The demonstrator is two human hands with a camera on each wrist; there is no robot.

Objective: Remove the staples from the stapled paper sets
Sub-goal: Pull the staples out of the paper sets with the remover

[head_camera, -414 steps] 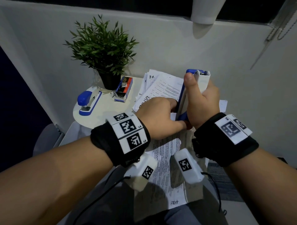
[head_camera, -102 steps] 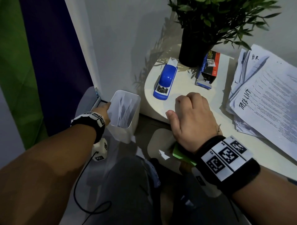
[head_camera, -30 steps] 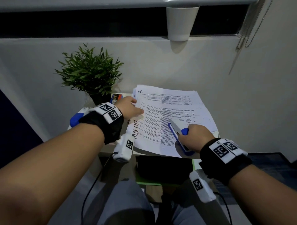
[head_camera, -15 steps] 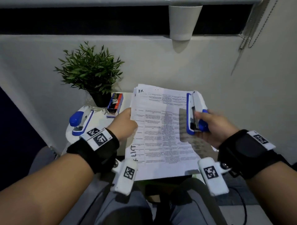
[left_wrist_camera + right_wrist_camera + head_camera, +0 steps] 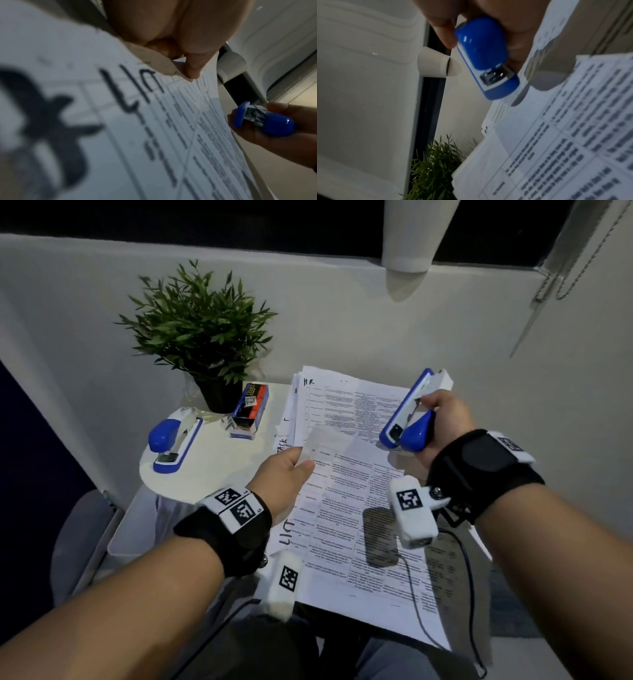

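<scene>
Left hand (image 5: 286,479) pinching paper set (image 5: 356,529), right hand (image 5: 442,426) gripping stapler (image 5: 409,414)

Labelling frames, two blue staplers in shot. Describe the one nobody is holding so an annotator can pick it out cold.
Find the small round white table below the potted plant. The idle stapler lies flat at its left edge, left of the staple box, blue cap toward the person. Unlike the stapler gripped in the right hand beside the papers, nothing touches it.

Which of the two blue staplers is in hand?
The one at right, gripped in the right hand: that stapler is raised over the papers. The other stapler lies untouched on the round table by the plant.
</scene>
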